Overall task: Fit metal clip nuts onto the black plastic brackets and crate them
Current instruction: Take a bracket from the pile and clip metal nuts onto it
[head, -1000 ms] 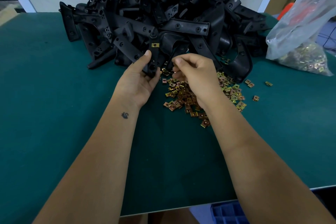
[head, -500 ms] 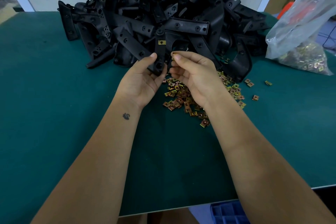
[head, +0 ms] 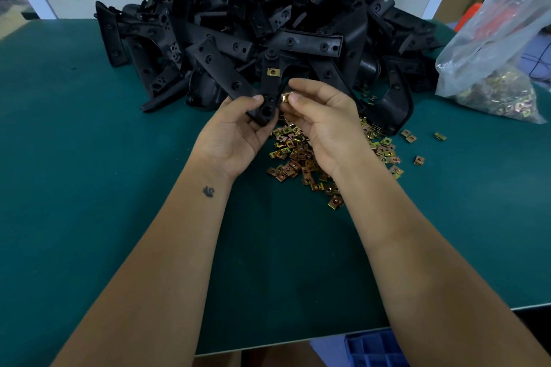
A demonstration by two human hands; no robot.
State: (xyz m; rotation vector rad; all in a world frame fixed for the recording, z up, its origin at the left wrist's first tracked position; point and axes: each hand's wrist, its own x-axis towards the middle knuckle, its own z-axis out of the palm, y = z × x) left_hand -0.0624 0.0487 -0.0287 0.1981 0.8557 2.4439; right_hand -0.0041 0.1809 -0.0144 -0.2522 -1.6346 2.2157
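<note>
Fingers (head: 293,98) of the right hand (head: 325,125) pinched a clip nut (head: 285,96) beside the bracket (head: 269,89) gripped by the left hand (head: 235,131).
Step in hand: second nut; one nut (head: 271,72) already sat higher up. Next move called for sliding it over the lower hole, above the counter (head: 89,158).

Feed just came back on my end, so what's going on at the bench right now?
A person is fitting clip nuts. The left hand grips a black bracket that already carries one fitted nut; the right hand pinches another clip nut at the bracket's lower end. Loose nuts lie on the green table.
</note>
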